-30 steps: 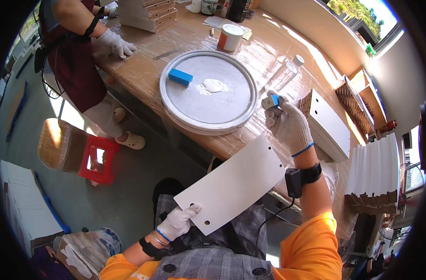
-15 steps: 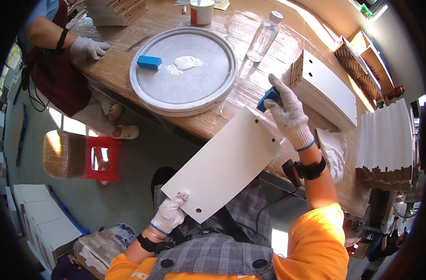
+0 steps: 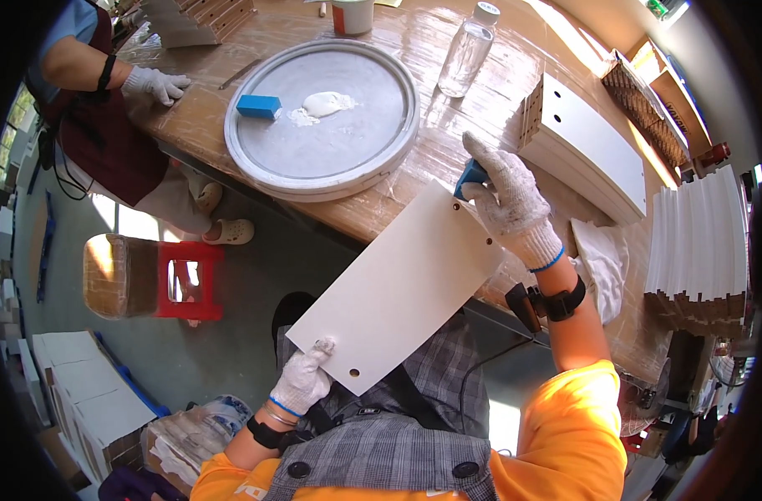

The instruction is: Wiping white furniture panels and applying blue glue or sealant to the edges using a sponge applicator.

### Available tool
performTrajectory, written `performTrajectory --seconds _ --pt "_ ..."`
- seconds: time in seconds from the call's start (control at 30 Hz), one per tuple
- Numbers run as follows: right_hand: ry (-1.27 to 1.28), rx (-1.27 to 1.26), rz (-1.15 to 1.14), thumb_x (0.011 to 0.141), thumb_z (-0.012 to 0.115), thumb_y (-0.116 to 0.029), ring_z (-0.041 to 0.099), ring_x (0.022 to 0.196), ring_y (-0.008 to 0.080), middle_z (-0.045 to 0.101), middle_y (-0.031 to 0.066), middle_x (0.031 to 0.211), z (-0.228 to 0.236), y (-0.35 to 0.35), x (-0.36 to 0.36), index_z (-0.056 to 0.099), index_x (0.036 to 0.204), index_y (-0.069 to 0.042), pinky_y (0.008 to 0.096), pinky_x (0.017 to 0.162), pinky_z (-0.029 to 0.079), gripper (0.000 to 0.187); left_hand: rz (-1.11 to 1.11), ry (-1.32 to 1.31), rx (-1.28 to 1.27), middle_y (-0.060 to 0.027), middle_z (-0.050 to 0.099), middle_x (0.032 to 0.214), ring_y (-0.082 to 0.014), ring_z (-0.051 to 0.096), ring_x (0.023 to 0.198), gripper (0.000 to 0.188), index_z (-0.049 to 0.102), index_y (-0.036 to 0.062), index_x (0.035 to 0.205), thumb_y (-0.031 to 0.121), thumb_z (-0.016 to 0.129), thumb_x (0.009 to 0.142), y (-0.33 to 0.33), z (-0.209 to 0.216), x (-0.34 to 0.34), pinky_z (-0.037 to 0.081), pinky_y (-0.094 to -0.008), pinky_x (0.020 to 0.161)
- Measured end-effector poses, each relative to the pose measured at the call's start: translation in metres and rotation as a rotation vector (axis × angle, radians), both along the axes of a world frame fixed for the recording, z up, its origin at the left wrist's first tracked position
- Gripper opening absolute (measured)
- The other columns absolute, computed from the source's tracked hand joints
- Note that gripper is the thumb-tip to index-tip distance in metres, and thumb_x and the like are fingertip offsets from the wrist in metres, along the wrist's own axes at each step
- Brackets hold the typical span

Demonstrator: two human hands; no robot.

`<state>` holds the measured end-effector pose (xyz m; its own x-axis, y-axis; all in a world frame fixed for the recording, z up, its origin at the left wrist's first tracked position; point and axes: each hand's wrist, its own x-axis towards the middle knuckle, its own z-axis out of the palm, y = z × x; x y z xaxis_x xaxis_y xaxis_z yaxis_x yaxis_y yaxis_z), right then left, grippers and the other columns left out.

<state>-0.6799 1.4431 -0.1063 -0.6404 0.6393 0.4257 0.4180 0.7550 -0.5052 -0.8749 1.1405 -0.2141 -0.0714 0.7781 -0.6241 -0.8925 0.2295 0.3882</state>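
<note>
A white rectangular panel (image 3: pixel 398 288) with small dark holes near its ends slants from my lap up over the table's edge. My left hand (image 3: pixel 304 376), in a white knit glove, grips the panel's lower left end, thumb on top and the other fingers hidden beneath. At the far end my right hand (image 3: pixel 508 199), gloved too, pinches a small blue block (image 3: pixel 471 177) against the panel's far edge, its index finger stretched out. Beyond it lies a round grey lid (image 3: pixel 272 79) bearing a smear of white paste (image 3: pixel 327 103) and a second blue block (image 3: pixel 258 106).
A clear bottle (image 3: pixel 467 52) and a white tub (image 3: pixel 353 15) stand farther back. Stacked white panels (image 3: pixel 586 154) lie at the right, beside a white cloth (image 3: pixel 600 259). Across the table's left corner rests a co-worker's gloved hand (image 3: pixel 157 85). A red stool (image 3: pixel 189 281) stands on the floor.
My right hand has shifted slightly left, bringing the blue block onto the panel's far edge. My left hand keeps its grip. The whole view has shifted a little.
</note>
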Motion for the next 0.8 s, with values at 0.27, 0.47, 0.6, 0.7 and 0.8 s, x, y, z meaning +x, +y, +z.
performTrajectory --seconds 0.27,0.47,0.6,0.7,0.8 --pt "-0.021 0.064 0.000 0.070 0.066 -0.002 0.057 0.089 0.0307 0.060 0.0122 0.094 0.0023 -0.0018 -0.0010 0.051 0.126 -0.009 0.0385 0.081 0.046 0.058 0.012 -0.025 -0.020 -0.0086 0.057 0.111 -0.0207 0.055 0.106 0.029 0.051 0.0004 0.117 0.002 0.049 0.088 -0.0017 -0.0056 -0.0001 0.042 -0.0359 0.098" --pt "-0.009 -0.009 0.012 0.070 0.065 0.000 0.057 0.090 0.0311 0.059 0.0137 0.095 0.0012 -0.0002 -0.0005 0.050 0.126 -0.008 0.0393 0.081 0.046 0.059 0.021 -0.036 -0.024 -0.0086 0.057 0.112 -0.0200 0.055 0.106 0.029 0.050 0.0008 0.119 0.003 0.049 0.089 -0.0019 -0.0058 -0.0006 0.042 -0.0354 0.097" --pt "-0.009 -0.025 0.019 0.077 0.063 0.000 0.055 0.082 0.0227 0.056 0.0099 0.093 0.0017 0.0001 -0.0009 0.048 0.131 -0.011 0.0317 0.075 0.048 0.057 0.006 -0.026 0.013 -0.0086 0.056 0.113 -0.0201 0.055 0.106 0.030 0.049 0.0010 0.120 0.004 0.049 0.091 -0.0009 -0.0013 0.0002 0.043 -0.0350 0.097" --pt "-0.004 -0.086 0.015 0.077 0.062 0.002 0.055 0.082 0.0222 0.056 0.0100 0.094 0.0020 0.0007 -0.0020 0.048 0.131 -0.011 0.0315 0.075 0.048 0.057 0.010 -0.036 0.010 -0.0088 0.056 0.113 -0.0203 0.055 0.106 0.030 0.049 0.0011 0.120 0.005 0.050 0.091 0.0008 0.0017 0.0009 0.043 -0.0351 0.097" --pt "-0.040 0.004 0.015 0.077 0.062 0.003 0.055 0.082 0.0222 0.055 0.0105 0.093 0.0017 0.0017 -0.0032 0.048 0.131 -0.011 0.0313 0.074 0.049 0.058 0.010 -0.030 -0.027 -0.0091 0.056 0.113 -0.0204 0.055 0.106 0.030 0.049 0.0010 0.120 0.006 0.050 0.091 0.0013 0.0019 0.0009 0.042 -0.0352 0.097"
